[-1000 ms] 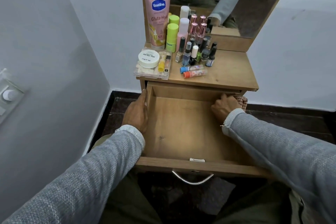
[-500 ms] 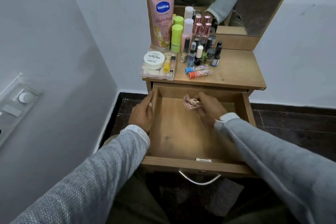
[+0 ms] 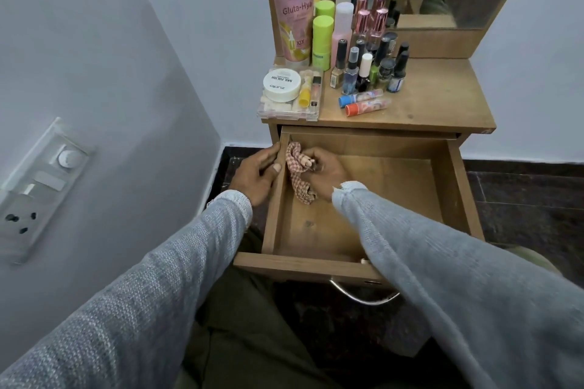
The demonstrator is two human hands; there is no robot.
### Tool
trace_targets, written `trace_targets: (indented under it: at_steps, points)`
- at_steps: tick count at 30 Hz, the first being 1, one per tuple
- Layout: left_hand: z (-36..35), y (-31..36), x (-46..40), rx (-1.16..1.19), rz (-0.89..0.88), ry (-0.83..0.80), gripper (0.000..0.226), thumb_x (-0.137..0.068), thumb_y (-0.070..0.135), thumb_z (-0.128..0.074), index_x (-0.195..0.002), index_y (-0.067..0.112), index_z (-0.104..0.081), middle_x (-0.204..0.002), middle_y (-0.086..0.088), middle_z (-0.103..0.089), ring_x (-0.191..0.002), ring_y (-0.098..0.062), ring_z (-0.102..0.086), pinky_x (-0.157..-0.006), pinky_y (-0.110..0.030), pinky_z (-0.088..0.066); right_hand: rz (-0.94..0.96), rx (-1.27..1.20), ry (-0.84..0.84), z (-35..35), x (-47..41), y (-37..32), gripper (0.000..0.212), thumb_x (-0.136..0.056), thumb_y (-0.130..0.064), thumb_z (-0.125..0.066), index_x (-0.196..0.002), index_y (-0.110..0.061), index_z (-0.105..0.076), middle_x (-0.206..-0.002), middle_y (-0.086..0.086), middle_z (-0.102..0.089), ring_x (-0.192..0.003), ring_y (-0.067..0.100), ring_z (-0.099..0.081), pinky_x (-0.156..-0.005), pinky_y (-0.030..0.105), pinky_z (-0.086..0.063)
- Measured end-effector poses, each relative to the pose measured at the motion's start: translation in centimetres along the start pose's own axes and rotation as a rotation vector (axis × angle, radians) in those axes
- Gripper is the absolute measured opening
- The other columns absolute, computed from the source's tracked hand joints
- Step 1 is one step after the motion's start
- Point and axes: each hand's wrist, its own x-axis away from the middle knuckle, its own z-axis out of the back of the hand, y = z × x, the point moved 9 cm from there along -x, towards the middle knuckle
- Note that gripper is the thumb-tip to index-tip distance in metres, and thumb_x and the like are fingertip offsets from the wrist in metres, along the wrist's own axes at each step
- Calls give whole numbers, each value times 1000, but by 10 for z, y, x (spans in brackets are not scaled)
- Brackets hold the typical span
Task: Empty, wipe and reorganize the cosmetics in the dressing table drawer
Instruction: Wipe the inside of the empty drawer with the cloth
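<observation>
Inside drawer (image 3: 442, 196), right hand (image 3: 325, 172) clutching checked cloth (image 3: 298, 174) has swept across to left wall, where left hand (image 3: 259, 172) clasps; wiping nearly finished.

Wooden desk (image 3: 436, 104), mirror at back edge. Near back left corner: Vaseline tube (image 3: 293, 6), green sticks (image 3: 322, 41), nail polish bottles (image 3: 369, 69). At front left corner: clear box (image 3: 290, 104). Beside it, two lying tubes (image 3: 363, 101).
</observation>
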Motion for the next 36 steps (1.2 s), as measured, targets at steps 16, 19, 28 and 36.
trace_targets:
  at_steps: [16, 19, 28, 36]
  points:
    - [-1, 1, 1, -143, -50, 0, 48, -98, 2, -48, -145, 7, -38, -146, -6, -44, -134, -14, -44, -105, -14, -29, 87, 124, -321, -19, 38, 4, 30, -73, 17, -67, -95, -5, -65, -98, 8, -66, -91, 16, -63, -84, 27, -53]
    - [-1, 2, 2, -171, -53, 21, 48, -98, 4, -47, -145, 9, -39, -147, -4, -44, -134, -14, -43, -104, -12, -28, 99, 165, -508, -32, 62, 8, 26, -75, 16, -68, -97, 2, -67, -96, 11, -69, -84, 13, -65, -84, 23, -54]
    - [-1, 5, 7, -301, -68, 45, 47, -100, 12, -45, -146, 13, -38, -148, -3, -43, -136, -16, -40, -102, -11, -23, 256, 531, -710, -48, 83, 2, 31, -81, 10, -62, -101, -9, -74, -101, 4, -70, -94, 17, -65, -91, 35, -52]
    - [-2, 7, 12, -308, -48, 69, 45, -102, 15, -42, -146, 17, -38, -148, -1, -43, -136, -19, -40, -102, -11, -22, 672, 1288, -780, -64, 99, -20, 36, -93, -17, -55, -128, -21, -60, -129, 4, -52, -117, 23, -46, -89, 31, -37]
